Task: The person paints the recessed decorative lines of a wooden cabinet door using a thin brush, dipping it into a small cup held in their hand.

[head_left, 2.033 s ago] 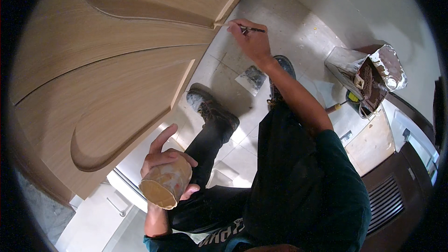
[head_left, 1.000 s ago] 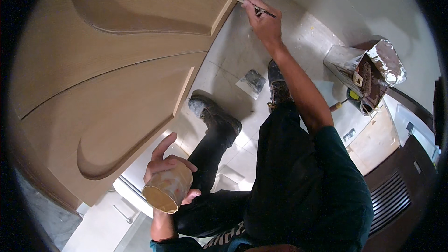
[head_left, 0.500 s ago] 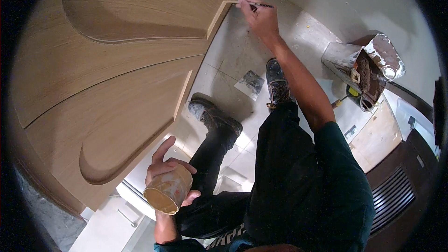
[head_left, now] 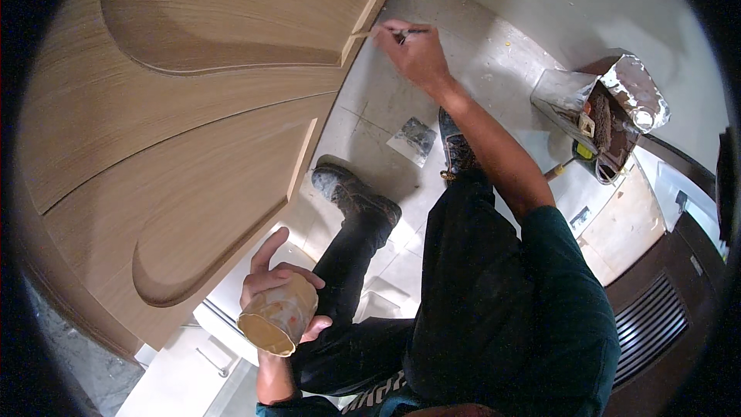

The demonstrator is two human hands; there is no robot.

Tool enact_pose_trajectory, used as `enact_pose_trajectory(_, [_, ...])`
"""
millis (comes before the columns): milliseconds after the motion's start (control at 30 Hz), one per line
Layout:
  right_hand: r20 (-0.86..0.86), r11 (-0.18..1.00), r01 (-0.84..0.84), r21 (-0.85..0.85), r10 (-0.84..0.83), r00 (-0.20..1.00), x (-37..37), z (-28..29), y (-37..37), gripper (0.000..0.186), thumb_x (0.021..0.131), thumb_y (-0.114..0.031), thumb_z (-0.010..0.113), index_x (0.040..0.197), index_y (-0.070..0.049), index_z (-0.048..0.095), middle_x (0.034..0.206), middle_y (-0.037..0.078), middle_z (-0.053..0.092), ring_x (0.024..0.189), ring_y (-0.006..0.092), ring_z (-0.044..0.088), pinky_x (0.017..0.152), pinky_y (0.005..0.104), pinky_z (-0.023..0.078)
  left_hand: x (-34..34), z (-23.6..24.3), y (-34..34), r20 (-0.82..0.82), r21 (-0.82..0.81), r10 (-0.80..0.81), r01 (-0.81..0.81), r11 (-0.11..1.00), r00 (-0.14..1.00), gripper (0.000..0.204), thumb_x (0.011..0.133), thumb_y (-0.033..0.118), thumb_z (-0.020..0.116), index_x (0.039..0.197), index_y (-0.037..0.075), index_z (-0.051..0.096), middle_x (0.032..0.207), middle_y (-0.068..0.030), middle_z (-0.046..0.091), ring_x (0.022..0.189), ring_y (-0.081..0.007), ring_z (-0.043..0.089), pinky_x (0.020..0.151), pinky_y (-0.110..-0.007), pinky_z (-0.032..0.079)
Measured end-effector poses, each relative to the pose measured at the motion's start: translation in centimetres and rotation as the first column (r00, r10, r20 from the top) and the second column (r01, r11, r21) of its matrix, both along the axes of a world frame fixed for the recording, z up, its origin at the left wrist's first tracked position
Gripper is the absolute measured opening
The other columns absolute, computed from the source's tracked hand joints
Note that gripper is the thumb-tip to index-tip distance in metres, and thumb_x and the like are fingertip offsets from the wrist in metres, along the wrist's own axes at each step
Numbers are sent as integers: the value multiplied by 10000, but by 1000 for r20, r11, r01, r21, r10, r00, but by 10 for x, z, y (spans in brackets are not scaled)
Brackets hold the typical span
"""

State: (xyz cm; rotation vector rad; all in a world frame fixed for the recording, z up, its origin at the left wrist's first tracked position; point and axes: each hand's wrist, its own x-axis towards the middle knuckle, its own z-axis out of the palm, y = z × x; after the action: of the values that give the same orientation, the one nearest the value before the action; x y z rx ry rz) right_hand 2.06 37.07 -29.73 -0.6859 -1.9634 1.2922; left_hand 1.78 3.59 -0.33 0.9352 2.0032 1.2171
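My right hand (head_left: 417, 54) pinches a thin paintbrush (head_left: 363, 34), whose light tip meets the edge of a wood-grain door panel (head_left: 224, 100). This tan panel has curved recessed mouldings and fills the upper left. Low in the view, my left hand (head_left: 266, 274) is wrapped round a paint-smeared cup (head_left: 279, 315), with the index finger stretched out along the panel's lower edge. The cup tilts toward me, and tan paint coats its inside and rim.
A dirty open bucket (head_left: 571, 93) with tools inside stands on the tiled floor at the right. A dark louvred panel (head_left: 648, 324) lies lower right. My boots (head_left: 355, 193) are below the door panel, and a white drawer front (head_left: 181, 371) is lower left.
My right hand has moved down and slightly left with the paintbrush, along the door panel's edge. My left hand and the cup have barely moved.
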Motion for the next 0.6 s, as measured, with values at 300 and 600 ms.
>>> enact_pose_trajectory(300, [-64,993,119,-21,-120,991,-6,2,33,251,988,-243,634,1008,-23,753,777,71,741,631,78,607,597,271,503,0,1,-1,8,5,10,-10,1000,1000,753,627,315,975,1189,93,526,1467,-297,405,860,-254,726,742,-327,590])
enact_pose_trajectory(600, [8,972,-175,-154,179,984,-3,0,-23,309,983,-274,632,900,1,747,798,87,738,647,109,621,614,286,505,0,-2,0,40,37,14,-15,999,999,756,642,336,968,1192,79,517,1444,-293,426,858,-262,721,713,-325,582])
